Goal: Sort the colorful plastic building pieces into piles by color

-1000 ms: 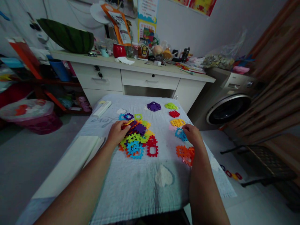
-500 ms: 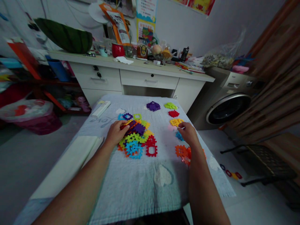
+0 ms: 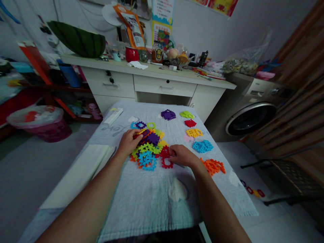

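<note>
A mixed pile of flat plastic interlocking pieces (image 3: pixel 153 138) with notched edges lies mid-table, in purple, yellow, green, blue, orange and red. My left hand (image 3: pixel 128 143) is closed on the left side of this pile, thumb over some orange and purple pieces. At the pile's right edge, my right hand (image 3: pixel 181 155) has its curled fingers on a red interlocking piece (image 3: pixel 167 163). Sorted by colour on the right are purple (image 3: pixel 168 114), green (image 3: pixel 186 114), red (image 3: pixel 190 123), yellow (image 3: pixel 193 132), blue (image 3: pixel 203 146) and orange pieces (image 3: pixel 214 166).
A pale cloth (image 3: pixel 149 209) covers the table. On its left are a white box (image 3: pixel 113 116) and a folded white strip (image 3: pixel 76 175). Behind stands a cluttered white desk (image 3: pixel 149 84); a washing machine (image 3: pixel 253 111) and a stool (image 3: pixel 291 175) are on the right.
My right hand has moved left from the blue and yellow piles to the red pieces beside the mixed pile. My left hand stays on the mixed pile. The view has shifted slightly.
</note>
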{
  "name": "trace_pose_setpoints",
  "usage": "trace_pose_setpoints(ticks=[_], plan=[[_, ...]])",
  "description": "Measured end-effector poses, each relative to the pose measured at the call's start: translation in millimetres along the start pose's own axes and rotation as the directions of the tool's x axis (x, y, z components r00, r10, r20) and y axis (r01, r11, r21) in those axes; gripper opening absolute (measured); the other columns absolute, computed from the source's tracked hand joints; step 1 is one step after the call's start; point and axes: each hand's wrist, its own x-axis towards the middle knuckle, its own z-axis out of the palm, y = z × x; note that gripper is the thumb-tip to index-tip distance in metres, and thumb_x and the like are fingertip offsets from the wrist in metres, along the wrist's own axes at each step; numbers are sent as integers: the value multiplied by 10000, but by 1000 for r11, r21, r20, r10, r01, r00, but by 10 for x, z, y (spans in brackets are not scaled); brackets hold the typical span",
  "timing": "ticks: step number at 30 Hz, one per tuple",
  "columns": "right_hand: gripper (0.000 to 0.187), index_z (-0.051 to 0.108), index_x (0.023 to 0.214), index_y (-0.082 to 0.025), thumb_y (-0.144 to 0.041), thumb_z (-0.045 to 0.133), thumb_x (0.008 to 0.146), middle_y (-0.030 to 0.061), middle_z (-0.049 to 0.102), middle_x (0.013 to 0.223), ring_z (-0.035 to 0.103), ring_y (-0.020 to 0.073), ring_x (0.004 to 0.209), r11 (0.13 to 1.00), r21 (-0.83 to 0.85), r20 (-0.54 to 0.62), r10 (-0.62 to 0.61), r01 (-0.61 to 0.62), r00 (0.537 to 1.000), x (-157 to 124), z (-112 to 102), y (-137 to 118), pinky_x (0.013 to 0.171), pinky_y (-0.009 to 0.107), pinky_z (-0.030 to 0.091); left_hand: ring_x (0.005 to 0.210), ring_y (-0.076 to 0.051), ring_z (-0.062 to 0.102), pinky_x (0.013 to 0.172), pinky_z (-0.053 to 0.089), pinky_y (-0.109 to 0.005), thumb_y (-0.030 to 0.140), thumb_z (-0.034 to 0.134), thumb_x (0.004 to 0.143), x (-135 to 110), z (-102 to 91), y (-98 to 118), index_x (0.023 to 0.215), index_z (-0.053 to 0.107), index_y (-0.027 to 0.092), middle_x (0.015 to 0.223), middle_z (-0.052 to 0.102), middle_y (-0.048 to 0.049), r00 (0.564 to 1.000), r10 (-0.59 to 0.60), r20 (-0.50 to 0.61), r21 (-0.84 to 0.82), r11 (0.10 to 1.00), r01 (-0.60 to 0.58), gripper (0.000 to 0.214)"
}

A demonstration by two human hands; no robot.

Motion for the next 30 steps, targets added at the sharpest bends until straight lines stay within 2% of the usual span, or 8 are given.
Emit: trace_pose_setpoints(ticks=[10,14,16,19,21,22,28,30], plan=[[143,538,726,-181,-72,539,633,-42,514,679,441,94,621,993,117,-58,15,-9,998,-47,-70,23,578,211,299,983,-229,633,879,508,-357,443,578,797,-4,0,14,1037,666,212,1037,673,-58,1000,-1,-7,-34,999,0,345],[149,557,762,-183,-83,534,654,-45,507,669,457,101,616,968,251,-178,26,20,984,-50,-117,115,587,212,334,984,-233,635,883,507,-363,432,576,792,-4,-1,19,1016,667,213,1033,677,-60,1000,3,-9,-33,999,-3,327],[122,543,773,-190,-108,527,684,-44,496,665,454,108,605,954,298,-322,74,27,944,-26,-113,167,578,217,341,981,-232,635,885,506,-365,427,576,791,-5,-1,19,1017,665,215,1037,675,-59,1000,5,-13,-26,1000,-5,323],[82,517,767,-197,-132,529,719,-24,499,701,456,127,635,971,241,-582,146,-2,800,34,-79,225,615,240,361,974,-231,634,890,502,-368,429,578,791,-2,1,14,1023,664,218,1044,671,-58,1000,11,-13,-18,1000,-11,325],[74,513,759,-194,-123,523,737,8,524,759,476,145,698,989,143,-672,123,-35,730,78,-43,248,676,262,375,971,-233,634,894,500,-370,434,577,793,1,4,8,1018,664,219,1040,668,-58,1000,15,-13,-15,1000,-15,324],[78,516,756,-191,-114,517,745,23,534,783,485,155,731,994,96,-678,103,-52,727,98,-22,256,704,273,378,971,-233,634,895,499,-371,436,576,794,3,7,3,1015,663,219,1040,666,-58,1000,15,-13,-16,1000,-16,322],[81,558,754,-184,-115,580,718,44,562,820,498,179,807,995,-60,-410,53,-85,910,135,55,278,756,290,370,985,-231,628,897,495,-372,445,573,805,8,31,-48,1021,653,223,1056,664,-58,1000,4,-11,-23,1000,-4,320],[115,588,816,-178,-152,617,708,55,581,880,509,185,840,995,-72,-330,35,-62,943,115,41,298,779,294,380,987,-230,627,896,494,-372,445,572,809,8,32,-53,1024,652,222,1069,662,-60,1000,3,-14,-25,1000,-3,320]])
